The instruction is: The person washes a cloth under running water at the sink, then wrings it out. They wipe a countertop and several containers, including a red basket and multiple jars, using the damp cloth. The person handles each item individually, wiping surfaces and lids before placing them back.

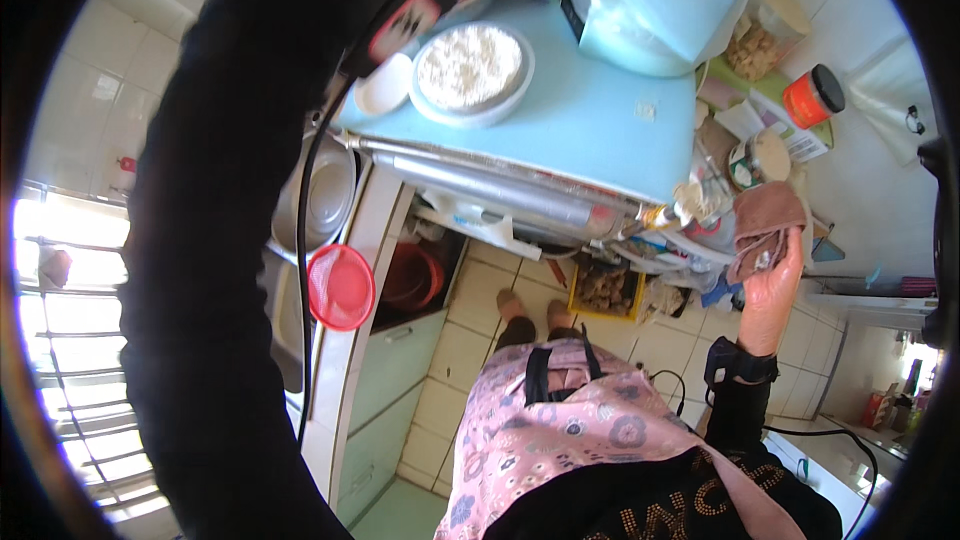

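My right hand (774,300) is raised at the right, its fingers closed around a folded brown cloth (769,214). My left arm, a large black sleeve (217,240), crosses the left side close to the camera, with a strapped device (409,22) near its upper end; the left hand itself cannot be made out. Before me, a white bowl (471,116) with a crumpled, whitish, foil-like round top (469,67) stands on a light-blue surface (592,112). A smaller white dish (384,94) is beside it. A bulky translucent plastic bag (652,0) rests at the back.
A red mesh strainer (341,286) lies at the left counter's edge, near a metal basin (330,184). Jars, including a red one with a black lid (814,96), crowd the right wall. On the tiled floor, a yellow crate (606,289) sits beyond my feet. Cables hang near both arms.
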Motion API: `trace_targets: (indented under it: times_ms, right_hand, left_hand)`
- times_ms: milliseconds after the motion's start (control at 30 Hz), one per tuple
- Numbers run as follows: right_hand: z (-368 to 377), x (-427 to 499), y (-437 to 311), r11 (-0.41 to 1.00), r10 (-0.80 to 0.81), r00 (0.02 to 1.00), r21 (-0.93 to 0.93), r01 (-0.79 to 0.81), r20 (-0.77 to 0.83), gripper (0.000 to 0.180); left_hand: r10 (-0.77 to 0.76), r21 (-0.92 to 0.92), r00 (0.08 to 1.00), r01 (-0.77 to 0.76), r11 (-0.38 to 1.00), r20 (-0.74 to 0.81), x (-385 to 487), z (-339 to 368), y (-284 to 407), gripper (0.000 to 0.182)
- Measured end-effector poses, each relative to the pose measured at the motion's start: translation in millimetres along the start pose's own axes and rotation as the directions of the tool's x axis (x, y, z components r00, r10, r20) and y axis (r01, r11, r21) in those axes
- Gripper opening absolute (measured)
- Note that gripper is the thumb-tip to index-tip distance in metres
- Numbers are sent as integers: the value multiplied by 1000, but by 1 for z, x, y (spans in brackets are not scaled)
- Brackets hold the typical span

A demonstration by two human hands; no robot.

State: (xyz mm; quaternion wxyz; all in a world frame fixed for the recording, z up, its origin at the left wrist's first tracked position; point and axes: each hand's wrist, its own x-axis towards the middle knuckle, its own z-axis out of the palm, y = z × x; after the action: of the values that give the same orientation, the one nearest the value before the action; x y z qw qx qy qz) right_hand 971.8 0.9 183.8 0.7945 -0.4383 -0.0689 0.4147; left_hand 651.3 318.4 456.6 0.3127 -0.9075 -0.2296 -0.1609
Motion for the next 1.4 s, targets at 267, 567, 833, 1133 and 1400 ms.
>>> trace_targets:
  times_ms: [267,567,833,1133,1400]
  right_hand:
    - [11,-3,-3,996,-91,996,-12,91,13,40]
    - [23,-17,-2,995,-101,994,19,100,30,46]
    - [26,-40,5,995,-99,989,43,95,107,45]
    - [-18,-70,8,993,-120,991,9,120,53,40]
    - [-45,-92,16,997,-74,985,-25,79,156,43]
  left_hand:
    - [-770,-410,625,673,615,-131,-215,-125,75,26]
    - [-556,-273,-716,485,-831,421,-586,-27,280,65]
    - [-540,-549,-403,103,-829,739,-645,11,296,64]
    - [-599,-578,-384,184,-795,702,-643,49,266,38]
    - [-625,-474,-37,618,-628,780,-516,-41,229,32]
